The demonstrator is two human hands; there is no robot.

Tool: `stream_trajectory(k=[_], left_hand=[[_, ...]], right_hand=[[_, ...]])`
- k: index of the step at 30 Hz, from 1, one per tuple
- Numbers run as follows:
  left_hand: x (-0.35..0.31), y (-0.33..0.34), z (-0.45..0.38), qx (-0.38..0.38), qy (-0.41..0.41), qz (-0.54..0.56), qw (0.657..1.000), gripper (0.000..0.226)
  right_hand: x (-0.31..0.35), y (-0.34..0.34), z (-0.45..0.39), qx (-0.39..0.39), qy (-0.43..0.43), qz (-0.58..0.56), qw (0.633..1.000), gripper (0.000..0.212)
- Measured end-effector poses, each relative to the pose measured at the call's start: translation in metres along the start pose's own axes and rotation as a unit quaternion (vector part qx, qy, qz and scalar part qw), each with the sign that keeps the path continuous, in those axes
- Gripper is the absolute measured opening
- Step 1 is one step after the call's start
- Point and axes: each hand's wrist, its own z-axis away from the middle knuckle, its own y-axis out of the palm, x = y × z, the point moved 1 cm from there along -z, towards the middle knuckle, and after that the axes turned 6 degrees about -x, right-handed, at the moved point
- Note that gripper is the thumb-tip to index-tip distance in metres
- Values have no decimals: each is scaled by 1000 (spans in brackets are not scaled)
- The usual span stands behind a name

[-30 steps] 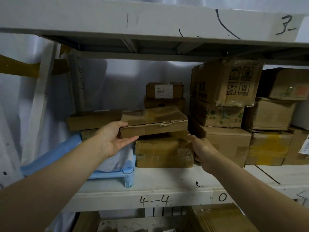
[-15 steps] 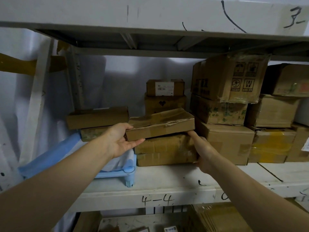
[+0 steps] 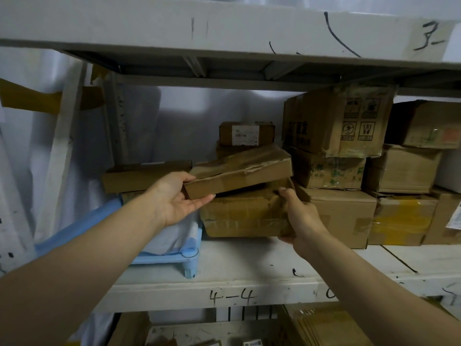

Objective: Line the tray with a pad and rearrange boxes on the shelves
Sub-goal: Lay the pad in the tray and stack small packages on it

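The left hand (image 3: 178, 197) grips the near left corner of a flat, battered cardboard box (image 3: 240, 172), thumb on top and fingers stretched underneath, so the box sits tilted with its far right end higher. That flat box rests on a larger crumpled box (image 3: 243, 214) at the centre of the white shelf (image 3: 249, 260), whose front edge is marked "4-4". The right hand (image 3: 303, 217) clasps the crumpled box's right end, fingers curled over its torn top corner and thumb at the bottom edge; the two hands are well apart, one at each end of this small stack. At about 9 o'clock from the crumpled box, just beside it, stands the blue tray (image 3: 174, 255), with a pale blue pad (image 3: 82, 226) lying in it and hanging out over its left side. On the tray sits a long thin box (image 3: 144, 176), its right end hidden behind the left hand. Behind the flat box, toward 12 o'clock, a small labelled box (image 3: 247, 133) is stacked on another that is mostly hidden. From 2 to 3 o'clock, stacked cartons (image 3: 336, 126) fill the right part of the shelf, the lowest one touching the crumpled box near the right hand.
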Motion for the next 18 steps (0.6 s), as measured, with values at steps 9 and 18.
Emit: stream_trajectory(k=[9, 18], left_hand=[[-46, -13, 19, -17, 63, 60, 996, 14], [-87, -55, 41, -81, 111, 49, 989, 12]], right_hand=[[22, -20, 22, 11, -12, -20, 1000, 40], [43, -2, 36, 60, -23, -22, 998, 49]])
